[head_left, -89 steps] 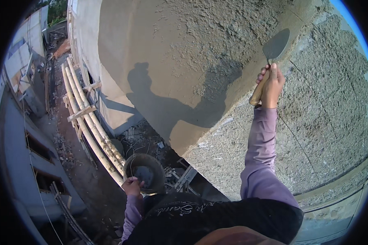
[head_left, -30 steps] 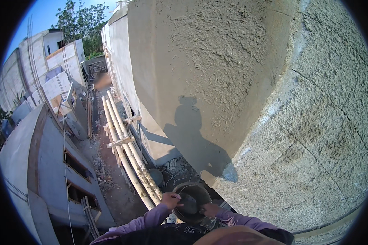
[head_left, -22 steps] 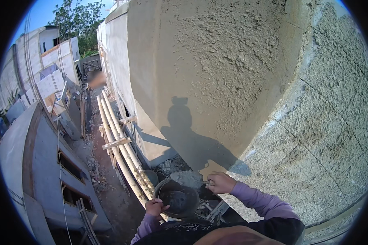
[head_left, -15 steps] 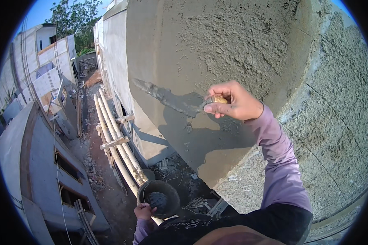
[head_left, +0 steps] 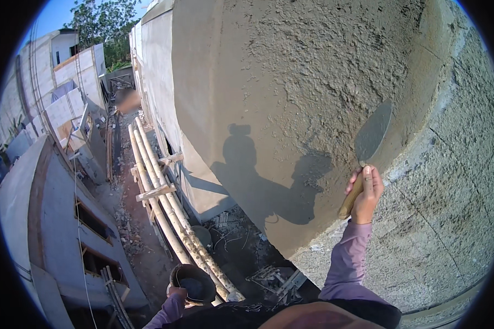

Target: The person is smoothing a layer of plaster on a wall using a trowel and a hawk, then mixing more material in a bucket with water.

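My right hand (head_left: 368, 189) grips the wooden handle of a pointed trowel (head_left: 374, 131). Its leaf-shaped metal blade points up and lies close against or on the wet grey mortar (head_left: 324, 60) of the wall; whether it touches is hard to tell. The mortar is smooth on the left and coarse and lumpy around the blade. Low in the view, my left hand (head_left: 177, 292) holds a black bucket (head_left: 209, 288) by its rim, with grey mortar inside. My shadow falls across the mortar between both hands.
Pale bamboo poles (head_left: 164, 203) with wooden cross-pieces run alongside the wall below me. Right of the wet patch is a drier, rough grey wall surface (head_left: 444, 203). A rubble-strewn passage (head_left: 123, 214) lies far below, with unfinished buildings (head_left: 55, 203) on the left.
The trowel has swung from the left, where its blade pointed left with mortar along it, to the right, blade up. The bucket has moved lower and left with my left hand.
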The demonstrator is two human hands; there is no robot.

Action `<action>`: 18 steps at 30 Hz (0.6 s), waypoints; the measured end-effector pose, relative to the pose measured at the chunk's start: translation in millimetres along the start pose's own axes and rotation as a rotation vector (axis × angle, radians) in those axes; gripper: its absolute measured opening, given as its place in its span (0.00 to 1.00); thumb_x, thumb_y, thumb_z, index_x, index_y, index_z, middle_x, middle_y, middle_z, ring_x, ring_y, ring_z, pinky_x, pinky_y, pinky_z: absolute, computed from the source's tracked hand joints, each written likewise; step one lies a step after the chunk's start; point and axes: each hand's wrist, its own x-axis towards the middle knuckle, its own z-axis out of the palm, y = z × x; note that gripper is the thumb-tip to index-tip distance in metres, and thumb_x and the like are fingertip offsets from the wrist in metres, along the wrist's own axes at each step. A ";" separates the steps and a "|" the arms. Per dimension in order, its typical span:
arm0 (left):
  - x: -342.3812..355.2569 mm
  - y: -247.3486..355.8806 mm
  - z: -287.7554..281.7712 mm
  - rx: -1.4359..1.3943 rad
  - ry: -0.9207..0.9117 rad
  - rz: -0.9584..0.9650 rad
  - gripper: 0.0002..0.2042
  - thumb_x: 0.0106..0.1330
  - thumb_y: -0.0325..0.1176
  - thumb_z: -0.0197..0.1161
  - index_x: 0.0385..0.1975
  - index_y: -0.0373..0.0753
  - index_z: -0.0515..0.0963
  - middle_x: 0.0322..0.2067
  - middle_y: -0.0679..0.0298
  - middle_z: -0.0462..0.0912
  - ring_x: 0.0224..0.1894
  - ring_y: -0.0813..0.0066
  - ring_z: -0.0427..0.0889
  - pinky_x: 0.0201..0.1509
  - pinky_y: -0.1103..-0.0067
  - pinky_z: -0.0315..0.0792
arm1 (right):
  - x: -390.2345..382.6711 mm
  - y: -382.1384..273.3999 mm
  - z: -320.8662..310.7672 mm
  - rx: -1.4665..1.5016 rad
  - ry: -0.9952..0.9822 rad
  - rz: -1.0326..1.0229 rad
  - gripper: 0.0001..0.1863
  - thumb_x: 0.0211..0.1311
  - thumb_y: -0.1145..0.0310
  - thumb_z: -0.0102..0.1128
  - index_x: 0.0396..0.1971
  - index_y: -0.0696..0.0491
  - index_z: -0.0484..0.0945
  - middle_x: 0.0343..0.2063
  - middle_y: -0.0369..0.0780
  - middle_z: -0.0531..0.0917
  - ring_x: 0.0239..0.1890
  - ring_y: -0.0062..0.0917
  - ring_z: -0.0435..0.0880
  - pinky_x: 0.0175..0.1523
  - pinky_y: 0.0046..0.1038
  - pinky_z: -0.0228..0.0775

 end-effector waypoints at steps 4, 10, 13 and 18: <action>-2.6 3.9 2.0 0.231 -0.093 0.118 0.09 0.49 0.31 0.67 0.26 0.33 0.79 0.28 0.55 0.83 0.23 0.65 0.81 0.34 0.68 0.81 | -125.5 81.5 -66.3 -0.223 -0.189 0.665 0.13 0.68 0.63 0.52 0.31 0.59 0.73 0.18 0.36 0.75 0.16 0.17 0.73 0.20 0.21 0.65; -34.6 17.8 25.0 0.347 -0.097 0.353 0.10 0.46 0.33 0.69 0.23 0.34 0.80 0.24 0.55 0.82 0.23 0.65 0.82 0.33 0.70 0.80 | -240.0 115.4 -116.6 -0.600 -0.419 0.869 0.18 0.59 0.58 0.60 0.28 0.62 0.79 0.19 0.44 0.80 0.21 0.28 0.81 0.30 0.28 0.73; -55.1 24.3 34.2 0.311 -0.093 0.471 0.10 0.44 0.35 0.70 0.21 0.35 0.81 0.22 0.56 0.82 0.24 0.66 0.82 0.33 0.70 0.79 | -254.7 103.4 -108.0 -0.929 -0.648 0.584 0.20 0.54 0.55 0.60 0.25 0.61 0.79 0.22 0.48 0.82 0.27 0.40 0.82 0.37 0.36 0.74; -105.6 29.5 43.8 0.060 -0.028 0.677 0.12 0.40 0.38 0.72 0.16 0.35 0.80 0.18 0.56 0.81 0.23 0.66 0.82 0.31 0.71 0.77 | -261.7 125.4 -99.8 -1.054 -1.155 0.447 0.16 0.50 0.59 0.56 0.33 0.56 0.78 0.34 0.53 0.81 0.39 0.47 0.81 0.44 0.42 0.73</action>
